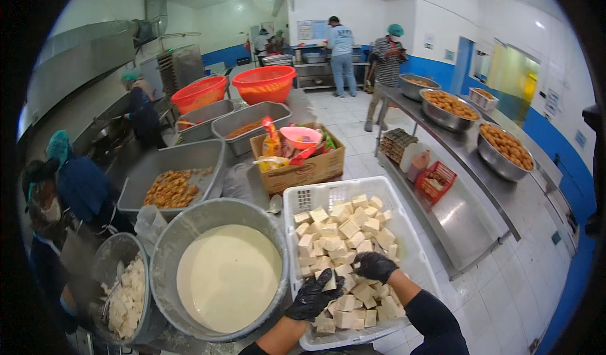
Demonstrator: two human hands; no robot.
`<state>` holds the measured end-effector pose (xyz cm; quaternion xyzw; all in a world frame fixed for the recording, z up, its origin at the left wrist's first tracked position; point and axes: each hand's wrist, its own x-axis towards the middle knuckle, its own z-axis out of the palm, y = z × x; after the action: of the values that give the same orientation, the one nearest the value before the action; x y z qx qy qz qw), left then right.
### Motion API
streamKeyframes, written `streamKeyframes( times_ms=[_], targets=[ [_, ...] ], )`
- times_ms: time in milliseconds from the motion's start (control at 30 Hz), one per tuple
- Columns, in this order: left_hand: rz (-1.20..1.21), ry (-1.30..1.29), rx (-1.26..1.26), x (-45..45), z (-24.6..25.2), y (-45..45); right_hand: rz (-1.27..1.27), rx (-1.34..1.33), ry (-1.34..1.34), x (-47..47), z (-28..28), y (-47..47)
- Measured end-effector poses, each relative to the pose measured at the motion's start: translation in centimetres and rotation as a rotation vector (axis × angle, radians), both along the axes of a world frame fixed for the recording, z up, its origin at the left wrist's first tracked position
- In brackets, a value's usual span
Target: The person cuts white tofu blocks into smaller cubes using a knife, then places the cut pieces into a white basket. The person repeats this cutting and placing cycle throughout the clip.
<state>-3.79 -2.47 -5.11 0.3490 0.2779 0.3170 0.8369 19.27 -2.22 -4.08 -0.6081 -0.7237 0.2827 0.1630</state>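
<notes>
A white plastic basket (416,246) holds many pale tofu blocks (350,227). My left hand (315,294), in a black glove, is at the basket's left part with a tofu block (330,281) between its thumb and fingers. Just right of it, my gloved right hand (375,266) reaches down onto the blocks with curled fingers; whether it grips one cannot be told. Left of the basket stands a large grey tub (158,260) of creamy white batter (229,277).
Further left is a grey bucket (147,303) with white pieces. Beyond are a grey bin (215,160) of fried food, a cardboard box (303,171) of packets and red baskets (265,82). A steel table (454,160) with bowls stands right. Co-workers (85,179) are at the left.
</notes>
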Motion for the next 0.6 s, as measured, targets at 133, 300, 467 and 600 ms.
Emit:
streamKeyframes(
  times_ms=[133, 300, 467, 600],
  targets=[
    [-0.025, 0.371, 0.553, -0.4, 0.5, -0.1, 0.008, -0.010, -0.512, -3.7, -1.8, -1.9],
    [0.069, 0.203, 0.006, -0.6, -1.1, -0.2, -0.013, -0.074, -0.406, -5.3, -2.6, -1.1],
    [0.060, 0.607, 1.025, -1.2, -2.6, 0.3, 0.057, 0.071, -0.207, -2.6, -2.4, -0.8],
    [0.032, 0.019, -0.134, -0.6, -1.3, 0.3, 0.114, 0.045, 0.042, -1.6, 0.1, -0.5]
  ],
)
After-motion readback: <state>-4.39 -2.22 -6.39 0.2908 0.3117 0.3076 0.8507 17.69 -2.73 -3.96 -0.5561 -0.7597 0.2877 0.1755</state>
